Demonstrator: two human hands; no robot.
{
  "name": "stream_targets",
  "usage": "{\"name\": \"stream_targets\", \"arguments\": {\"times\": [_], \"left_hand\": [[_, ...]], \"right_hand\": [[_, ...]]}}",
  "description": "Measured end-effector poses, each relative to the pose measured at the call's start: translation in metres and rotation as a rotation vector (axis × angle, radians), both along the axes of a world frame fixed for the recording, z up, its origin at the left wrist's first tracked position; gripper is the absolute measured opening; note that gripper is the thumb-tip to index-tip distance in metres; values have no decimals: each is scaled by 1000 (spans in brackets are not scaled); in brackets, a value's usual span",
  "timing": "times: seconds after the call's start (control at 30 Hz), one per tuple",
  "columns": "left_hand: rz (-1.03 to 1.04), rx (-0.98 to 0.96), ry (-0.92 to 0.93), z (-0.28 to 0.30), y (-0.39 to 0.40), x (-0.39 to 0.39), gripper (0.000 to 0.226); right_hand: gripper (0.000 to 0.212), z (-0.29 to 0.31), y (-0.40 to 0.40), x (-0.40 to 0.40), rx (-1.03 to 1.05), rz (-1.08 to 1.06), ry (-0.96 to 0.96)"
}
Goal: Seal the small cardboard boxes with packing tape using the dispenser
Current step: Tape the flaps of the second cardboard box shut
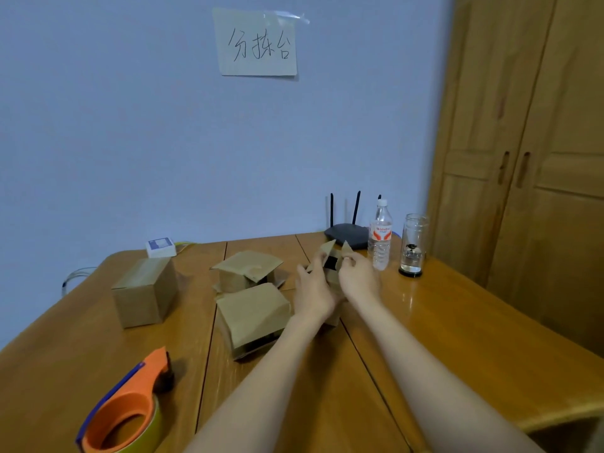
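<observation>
Both hands are pinching the open box (pixel 331 273): left hand (pixel 313 289) holding one flap, right hand (pixel 358 276) gripping the other.

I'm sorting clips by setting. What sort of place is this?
Probably a room at home used as a makeshift packing station: a wooden table, a wooden wardrobe, a router by the wall, and a handwritten paper sign taped above.

Matt brown cardboard box (pixel 333 276) is sitting between the fingers (pixel 315 261); glossy varnished wood table (pixel 457 315) is shining beneath; glossy orange plastic dispenser (pixel 127 410) is lying well left.
</observation>
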State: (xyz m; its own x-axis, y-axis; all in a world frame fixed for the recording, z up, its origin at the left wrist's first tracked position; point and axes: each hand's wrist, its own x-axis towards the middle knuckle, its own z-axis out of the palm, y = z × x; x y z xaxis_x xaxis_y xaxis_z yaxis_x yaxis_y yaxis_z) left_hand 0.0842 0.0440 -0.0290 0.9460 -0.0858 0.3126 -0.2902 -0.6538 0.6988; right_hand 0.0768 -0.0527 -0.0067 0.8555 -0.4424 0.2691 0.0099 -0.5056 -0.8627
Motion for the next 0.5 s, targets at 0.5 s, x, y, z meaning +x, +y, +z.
{"name": "stream_targets", "arguments": {"times": [0.5], "left_hand": [[-451,-180,17,35,137,-104,67]], "right_hand": [[96,60,14,-110,-887,591,274]]}}
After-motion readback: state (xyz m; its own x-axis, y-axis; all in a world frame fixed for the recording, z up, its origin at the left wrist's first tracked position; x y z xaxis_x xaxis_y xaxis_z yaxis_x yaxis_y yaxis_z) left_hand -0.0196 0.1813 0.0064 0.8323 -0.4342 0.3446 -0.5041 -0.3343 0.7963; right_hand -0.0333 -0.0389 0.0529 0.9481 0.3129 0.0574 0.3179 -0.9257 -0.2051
